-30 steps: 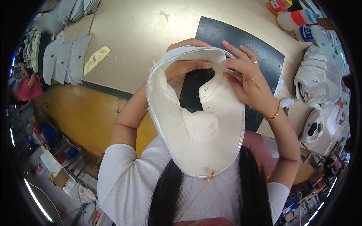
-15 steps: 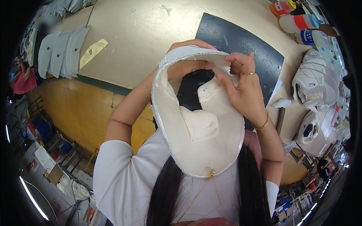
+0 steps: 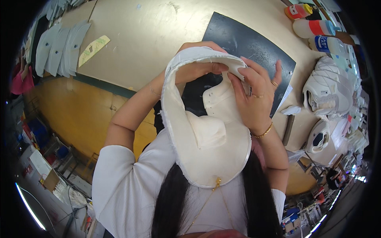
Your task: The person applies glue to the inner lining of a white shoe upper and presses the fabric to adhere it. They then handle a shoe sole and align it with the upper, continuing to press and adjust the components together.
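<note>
The cream shoe upper (image 3: 206, 162) is aloft before the white shirt (image 3: 119, 178), its lining facing up. Fingers of the left hand (image 3: 193, 72) clasp its far rim, thumb inside; the right hand (image 3: 257, 95) pinches that rim farther right, near the black mat (image 3: 254, 43) on the table (image 3: 139, 35).

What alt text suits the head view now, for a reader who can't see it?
A person's left hand and right hand grip the far edge of a pale shoe upper. Beyond it, a dark mat lies on a table, with bottles and white shoe parts at right.
</note>
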The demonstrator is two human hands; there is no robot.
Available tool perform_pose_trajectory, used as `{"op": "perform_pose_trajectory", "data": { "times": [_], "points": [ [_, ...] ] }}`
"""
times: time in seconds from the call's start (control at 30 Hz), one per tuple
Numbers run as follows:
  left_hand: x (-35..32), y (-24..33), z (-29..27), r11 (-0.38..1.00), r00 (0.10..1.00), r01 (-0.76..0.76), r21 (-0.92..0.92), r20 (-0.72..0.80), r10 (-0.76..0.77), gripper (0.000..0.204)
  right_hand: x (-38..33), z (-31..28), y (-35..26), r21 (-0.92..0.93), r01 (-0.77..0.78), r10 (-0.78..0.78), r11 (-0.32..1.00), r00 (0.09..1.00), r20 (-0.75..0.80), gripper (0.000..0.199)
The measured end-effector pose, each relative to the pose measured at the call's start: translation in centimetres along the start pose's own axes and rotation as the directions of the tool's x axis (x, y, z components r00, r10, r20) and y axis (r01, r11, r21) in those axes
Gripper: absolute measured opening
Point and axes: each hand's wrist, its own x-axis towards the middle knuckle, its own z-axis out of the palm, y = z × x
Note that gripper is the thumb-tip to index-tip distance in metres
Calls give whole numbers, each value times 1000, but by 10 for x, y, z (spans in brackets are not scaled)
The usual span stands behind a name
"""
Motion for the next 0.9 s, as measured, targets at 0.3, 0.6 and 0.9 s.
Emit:
{"op": "perform_pose_trajectory", "data": {
  "times": [0.3, 0.6, 0.9],
  "points": [
    [0, -11, -1, 999, 996, -30, 24, -78, 31, 23, -10, -8, 9, 71, -294, 288, 953, 954, 85, 32],
    [-3, -10, 3, 995, 996, -74, 65, -46, 77, 23, -5, 2, 10, 116, -253, 238, 960, 962, 132, 27],
    [1, -12, 1, 970, 983, -178, 167, -24, 184, 22, -17, 7, 12, 157, -390, 369, 907, 918, 147, 18]
  ]
}}
